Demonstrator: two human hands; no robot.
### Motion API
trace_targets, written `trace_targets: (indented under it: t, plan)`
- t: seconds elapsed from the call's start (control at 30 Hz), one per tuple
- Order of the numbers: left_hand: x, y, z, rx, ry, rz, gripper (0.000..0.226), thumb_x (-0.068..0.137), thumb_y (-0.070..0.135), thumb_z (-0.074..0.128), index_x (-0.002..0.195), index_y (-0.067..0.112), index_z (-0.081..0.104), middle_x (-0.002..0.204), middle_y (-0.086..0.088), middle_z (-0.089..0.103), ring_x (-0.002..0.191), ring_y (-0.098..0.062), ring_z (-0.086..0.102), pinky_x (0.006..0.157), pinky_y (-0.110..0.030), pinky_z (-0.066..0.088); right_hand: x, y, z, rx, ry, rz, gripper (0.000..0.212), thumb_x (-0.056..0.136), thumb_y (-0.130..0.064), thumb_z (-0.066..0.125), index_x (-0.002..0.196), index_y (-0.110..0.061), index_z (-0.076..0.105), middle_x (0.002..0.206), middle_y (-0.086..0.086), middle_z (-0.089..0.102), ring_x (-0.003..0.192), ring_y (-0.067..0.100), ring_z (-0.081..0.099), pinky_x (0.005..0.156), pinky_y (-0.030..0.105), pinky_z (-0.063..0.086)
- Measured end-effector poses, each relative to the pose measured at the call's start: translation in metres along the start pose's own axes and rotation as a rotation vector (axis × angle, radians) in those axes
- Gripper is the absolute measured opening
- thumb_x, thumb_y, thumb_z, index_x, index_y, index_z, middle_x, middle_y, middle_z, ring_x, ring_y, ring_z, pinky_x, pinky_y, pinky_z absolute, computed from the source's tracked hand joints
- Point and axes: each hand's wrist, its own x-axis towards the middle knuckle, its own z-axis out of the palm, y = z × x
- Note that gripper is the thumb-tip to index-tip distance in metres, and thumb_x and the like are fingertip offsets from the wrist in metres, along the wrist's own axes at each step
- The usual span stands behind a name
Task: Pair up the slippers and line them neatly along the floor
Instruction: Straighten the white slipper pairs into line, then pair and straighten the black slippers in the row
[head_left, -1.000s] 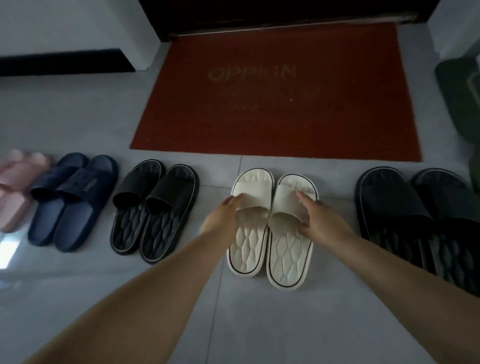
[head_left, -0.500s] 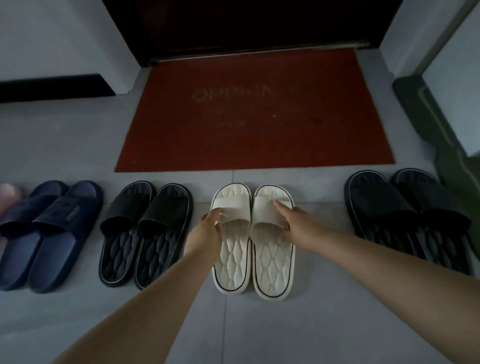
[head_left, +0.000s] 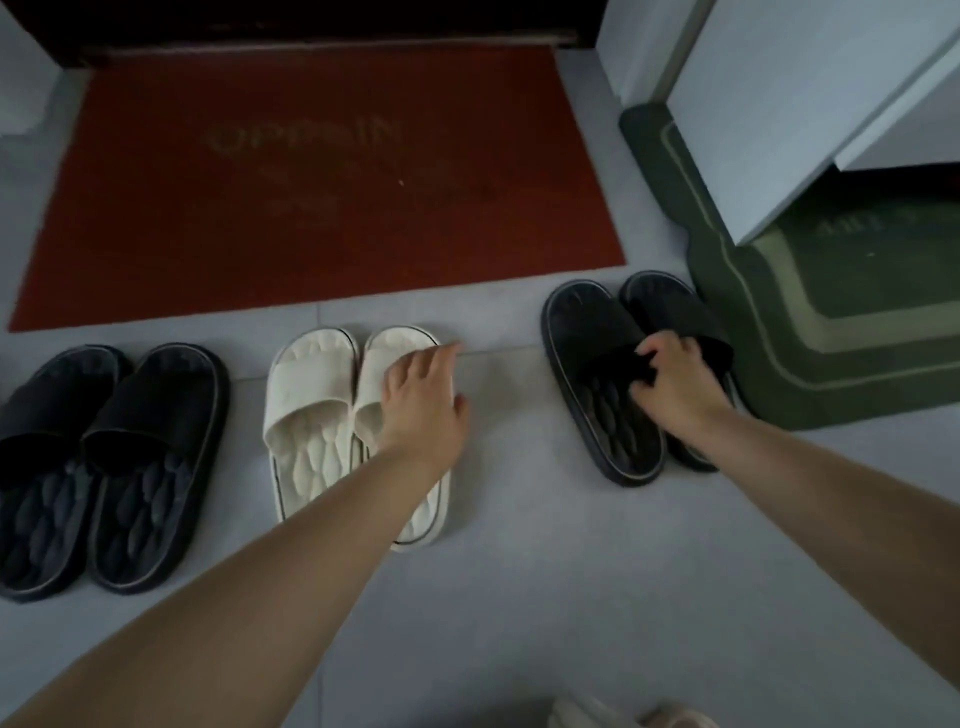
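Note:
A white pair of slippers (head_left: 311, 410) lies side by side in the middle of the grey floor. My left hand (head_left: 423, 400) hovers open over the right white slipper, fingers spread, holding nothing. To the right lies a black pair (head_left: 597, 364), toes close to the green mat. My right hand (head_left: 672, 382) grips the straps of that black pair, fingers curled under them. Another black pair (head_left: 130, 467) lies at the left edge.
A red doormat (head_left: 322, 171) covers the floor in front of the dark door. A green mat (head_left: 831, 322) lies at the right under a white cabinet (head_left: 810, 93). Something pale (head_left: 623, 714) shows at the bottom edge.
Both hands have let go of the white pair. My right hand has moved right onto the black pair's straps, my left hand drifts right. The view has swung right; the blue pair has left the frame.

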Motion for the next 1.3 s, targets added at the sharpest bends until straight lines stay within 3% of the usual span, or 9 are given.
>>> trace_targets:
  t: [0.2,0.3,0.4,0.5,0.6,0.77,0.97,1.07,1.3]
  plan:
    - [0.007,0.067,0.046,-0.062,-0.246,0.192,0.053,0.091,0.021,0.047,0.141,0.024,0.034,0.149,-0.004,0.035,0.137,-0.027,0.025,0.114,-0.039,0.022,0.017,0.059,-0.033,-0.004,0.096,0.159,0.054,0.078,-0.01,0.063,0.127,-0.012,0.038,0.134,0.02,0.03,0.107,0.045,0.05,0.097,0.044,0.04]
    - [0.014,0.083,0.062,-0.102,-0.336,0.211,0.044,0.094,0.022,0.047,0.137,0.029,0.043,0.157,-0.004,0.014,0.143,-0.029,0.009,0.118,-0.036,0.013,0.034,0.069,-0.038,-0.085,0.003,0.17,0.073,0.081,-0.016,0.061,0.142,-0.022,0.021,0.141,0.019,0.025,0.114,0.044,0.048,0.098,0.044,0.041]
    - [0.022,0.093,0.071,-0.096,-0.455,0.164,0.046,0.095,0.025,0.047,0.139,0.036,0.037,0.159,-0.003,-0.01,0.145,-0.034,-0.006,0.119,-0.04,0.008,0.05,0.077,-0.04,-0.161,-0.168,0.163,0.083,0.087,-0.022,0.056,0.148,-0.029,0.001,0.149,0.018,0.029,0.125,0.039,0.045,0.103,0.039,0.039]
    - [0.029,0.1,0.074,-0.001,-0.546,0.135,0.059,0.096,0.029,0.045,0.148,0.029,0.016,0.155,-0.003,-0.027,0.144,-0.037,0.009,0.119,-0.041,0.018,0.057,0.079,-0.037,-0.133,-0.156,0.105,0.071,0.09,-0.023,0.054,0.148,-0.025,0.013,0.144,0.014,0.044,0.124,0.035,0.048,0.1,0.035,0.039]
    - [0.028,0.097,0.074,0.015,-0.518,0.104,0.069,0.096,0.027,0.045,0.149,0.011,0.004,0.153,-0.005,-0.032,0.135,-0.035,0.032,0.11,-0.036,0.03,0.054,0.083,-0.031,-0.153,-0.06,0.039,0.054,0.093,-0.018,0.047,0.143,-0.025,0.028,0.133,0.02,0.053,0.116,0.04,0.052,0.094,0.037,0.043]
    - [0.013,0.071,0.07,-0.006,-0.48,0.123,0.07,0.095,0.022,0.045,0.148,0.008,0.002,0.153,-0.003,-0.031,0.136,-0.029,0.034,0.109,-0.035,0.034,0.035,0.085,-0.014,-0.111,-0.022,-0.085,0.048,0.095,-0.013,0.037,0.141,-0.025,0.033,0.123,0.024,0.06,0.106,0.043,0.057,0.087,0.042,0.046]
    - [0.011,0.064,0.066,0.005,-0.465,0.135,0.067,0.095,0.02,0.043,0.149,0.012,0.004,0.155,0.0,-0.028,0.132,-0.029,0.038,0.103,-0.036,0.038,0.027,0.083,-0.009,0.003,-0.07,-0.044,0.052,0.093,-0.007,0.034,0.142,-0.025,0.033,0.125,0.027,0.057,0.11,0.043,0.055,0.095,0.052,0.045]
    - [0.011,0.069,0.065,0.01,-0.464,0.122,0.067,0.094,0.02,0.043,0.149,0.011,0.004,0.155,-0.001,-0.027,0.126,-0.03,0.045,0.096,-0.035,0.042,0.024,0.082,-0.011,-0.04,-0.035,-0.034,0.052,0.093,-0.008,0.034,0.141,-0.027,0.033,0.115,0.025,0.062,0.101,0.042,0.058,0.09,0.048,0.048]
    - [0.009,0.066,0.066,-0.006,-0.527,0.153,0.067,0.094,0.016,0.041,0.149,0.017,0.003,0.154,0.002,-0.03,0.121,-0.028,0.049,0.088,-0.035,0.047,0.021,0.082,-0.013,-0.083,0.0,-0.013,0.053,0.093,-0.007,0.035,0.141,-0.028,0.032,0.113,0.024,0.062,0.098,0.04,0.059,0.081,0.038,0.044]
